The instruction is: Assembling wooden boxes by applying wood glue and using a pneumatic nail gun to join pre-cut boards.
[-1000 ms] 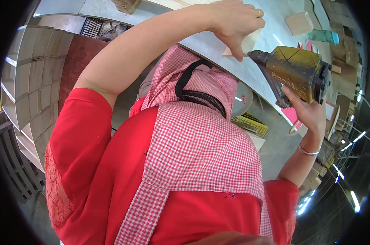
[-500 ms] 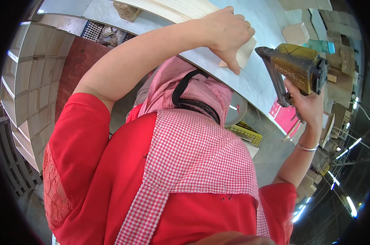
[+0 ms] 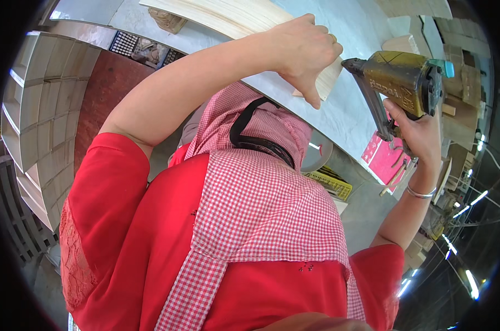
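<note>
Gripping nail gun (right hand)

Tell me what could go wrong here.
The nail gun in the right hand has its nose pointing toward the left hand; a stray shot might injure it. The wood by the left hand lies near the edge of the table, so a bump could shift it.

Right hand holds nailer in firm grip. Left of this grip, left hand, thumb spread, lies over wood. Pink sheet shows below-left of grip.
</note>
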Demonstrator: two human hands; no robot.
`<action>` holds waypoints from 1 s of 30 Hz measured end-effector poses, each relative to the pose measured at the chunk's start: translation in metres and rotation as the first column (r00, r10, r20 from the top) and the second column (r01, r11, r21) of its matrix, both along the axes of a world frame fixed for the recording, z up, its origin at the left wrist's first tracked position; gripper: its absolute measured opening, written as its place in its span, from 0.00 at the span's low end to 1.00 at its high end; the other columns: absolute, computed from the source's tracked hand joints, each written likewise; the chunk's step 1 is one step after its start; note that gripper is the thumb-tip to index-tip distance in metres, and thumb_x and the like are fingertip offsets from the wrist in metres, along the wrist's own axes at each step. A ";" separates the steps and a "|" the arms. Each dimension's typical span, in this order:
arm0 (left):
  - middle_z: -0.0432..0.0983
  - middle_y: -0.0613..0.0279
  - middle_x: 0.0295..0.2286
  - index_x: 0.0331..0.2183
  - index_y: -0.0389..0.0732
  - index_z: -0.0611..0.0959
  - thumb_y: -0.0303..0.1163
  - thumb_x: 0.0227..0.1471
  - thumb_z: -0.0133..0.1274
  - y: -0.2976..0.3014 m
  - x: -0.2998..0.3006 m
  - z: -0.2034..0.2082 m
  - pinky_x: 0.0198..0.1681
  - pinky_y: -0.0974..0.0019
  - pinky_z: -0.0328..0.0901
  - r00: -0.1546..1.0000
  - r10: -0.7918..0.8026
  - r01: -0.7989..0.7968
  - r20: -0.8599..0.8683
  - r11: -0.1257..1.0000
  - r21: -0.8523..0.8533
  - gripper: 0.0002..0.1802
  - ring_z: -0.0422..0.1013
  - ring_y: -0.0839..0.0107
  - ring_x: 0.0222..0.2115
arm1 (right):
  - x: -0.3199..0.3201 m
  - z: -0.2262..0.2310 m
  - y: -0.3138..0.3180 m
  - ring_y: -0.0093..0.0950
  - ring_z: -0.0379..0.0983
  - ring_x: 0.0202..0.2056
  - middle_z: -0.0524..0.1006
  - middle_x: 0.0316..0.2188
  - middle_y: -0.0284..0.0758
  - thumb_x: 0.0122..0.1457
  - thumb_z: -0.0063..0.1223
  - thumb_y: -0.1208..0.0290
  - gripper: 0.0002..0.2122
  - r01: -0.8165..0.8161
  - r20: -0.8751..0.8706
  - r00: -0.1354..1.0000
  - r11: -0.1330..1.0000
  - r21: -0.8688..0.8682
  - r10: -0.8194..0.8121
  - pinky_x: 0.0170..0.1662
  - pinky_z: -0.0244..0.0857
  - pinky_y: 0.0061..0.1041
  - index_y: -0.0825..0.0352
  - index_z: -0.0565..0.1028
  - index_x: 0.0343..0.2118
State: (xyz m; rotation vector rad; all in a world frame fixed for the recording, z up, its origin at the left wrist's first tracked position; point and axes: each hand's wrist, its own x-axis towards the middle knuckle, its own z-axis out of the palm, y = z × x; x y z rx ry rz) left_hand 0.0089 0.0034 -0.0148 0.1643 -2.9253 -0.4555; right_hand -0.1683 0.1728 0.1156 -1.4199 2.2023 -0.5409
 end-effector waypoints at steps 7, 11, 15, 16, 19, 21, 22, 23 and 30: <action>0.78 0.56 0.33 0.38 0.34 0.79 0.61 0.27 0.69 0.000 0.002 0.001 0.46 0.59 0.63 1.000 -0.016 0.016 -0.010 1.000 0.006 0.44 0.73 0.60 0.39 | -0.003 0.008 -0.008 0.21 0.76 0.38 0.82 0.39 0.32 0.54 0.67 0.72 0.17 -0.030 0.014 0.999 0.999 0.045 0.029 0.42 0.70 0.23 0.71 0.78 0.45; 0.78 0.55 0.32 0.38 0.34 0.79 0.61 0.26 0.69 0.001 0.005 0.002 0.46 0.59 0.63 0.999 -0.009 0.009 -0.033 1.000 -0.005 0.45 0.73 0.60 0.39 | -0.006 0.012 -0.013 0.23 0.77 0.37 0.82 0.37 0.39 0.51 0.69 0.70 0.19 -0.084 -0.028 0.996 0.993 0.080 0.086 0.43 0.71 0.26 0.75 0.77 0.43; 0.78 0.54 0.32 0.39 0.34 0.79 0.62 0.25 0.69 -0.001 0.006 0.003 0.47 0.57 0.63 0.998 -0.016 0.016 -0.053 1.000 0.000 0.46 0.73 0.57 0.39 | -0.001 0.011 -0.006 0.22 0.77 0.34 0.82 0.34 0.37 0.51 0.69 0.67 0.20 -0.017 -0.054 0.998 0.994 0.109 0.023 0.40 0.71 0.26 0.75 0.77 0.42; 0.77 0.52 0.34 0.39 0.33 0.79 0.62 0.28 0.68 -0.004 0.007 0.008 0.47 0.56 0.63 0.999 -0.002 0.003 -0.035 1.000 0.020 0.45 0.73 0.56 0.40 | -0.005 0.007 0.001 0.22 0.77 0.33 0.82 0.33 0.36 0.51 0.69 0.66 0.21 0.048 -0.079 0.996 0.994 0.096 -0.040 0.39 0.70 0.26 0.75 0.76 0.43; 0.75 0.45 0.39 0.40 0.31 0.77 0.60 0.35 0.65 -0.013 0.009 0.024 0.48 0.53 0.63 0.999 0.027 -0.031 0.040 0.996 0.079 0.42 0.72 0.52 0.42 | -0.018 -0.012 0.033 0.23 0.77 0.31 0.82 0.31 0.35 0.51 0.69 0.65 0.23 0.191 -0.099 0.978 0.980 0.062 -0.184 0.38 0.70 0.26 0.76 0.75 0.44; 0.74 0.41 0.42 0.41 0.30 0.76 0.58 0.40 0.64 -0.020 0.014 0.033 0.49 0.51 0.63 0.993 0.064 -0.075 0.103 0.991 0.106 0.40 0.71 0.49 0.44 | -0.032 -0.026 0.056 0.24 0.76 0.30 0.81 0.31 0.37 0.52 0.67 0.64 0.27 0.446 -0.105 0.894 0.885 0.131 -0.435 0.37 0.69 0.27 0.78 0.72 0.50; 0.73 0.39 0.44 0.42 0.29 0.76 0.57 0.42 0.63 -0.023 0.012 0.036 0.50 0.50 0.63 0.989 0.070 -0.085 0.129 0.989 0.117 0.39 0.71 0.48 0.45 | -0.047 -0.041 0.079 0.24 0.76 0.30 0.81 0.31 0.37 0.52 0.67 0.64 0.27 0.457 -0.088 0.889 0.881 0.121 -0.449 0.37 0.69 0.27 0.78 0.72 0.50; 0.73 0.39 0.44 0.42 0.29 0.76 0.57 0.42 0.63 -0.030 0.010 0.036 0.50 0.50 0.63 0.988 0.061 -0.075 0.139 0.992 0.098 0.39 0.71 0.48 0.45 | -0.067 -0.063 0.106 0.29 0.77 0.31 0.81 0.32 0.40 0.53 0.65 0.65 0.28 0.346 -0.224 0.908 0.935 -0.080 -0.355 0.37 0.70 0.30 0.76 0.70 0.53; 0.74 0.38 0.43 0.43 0.29 0.76 0.56 0.43 0.63 -0.057 -0.001 0.089 0.50 0.50 0.64 0.878 -0.020 -0.143 0.478 0.943 0.302 0.39 0.71 0.47 0.44 | -0.138 -0.159 0.224 0.49 0.77 0.40 0.79 0.41 0.49 0.56 0.58 0.70 0.28 0.531 -0.724 0.556 0.845 -0.067 -0.407 0.40 0.69 0.45 0.55 0.66 0.62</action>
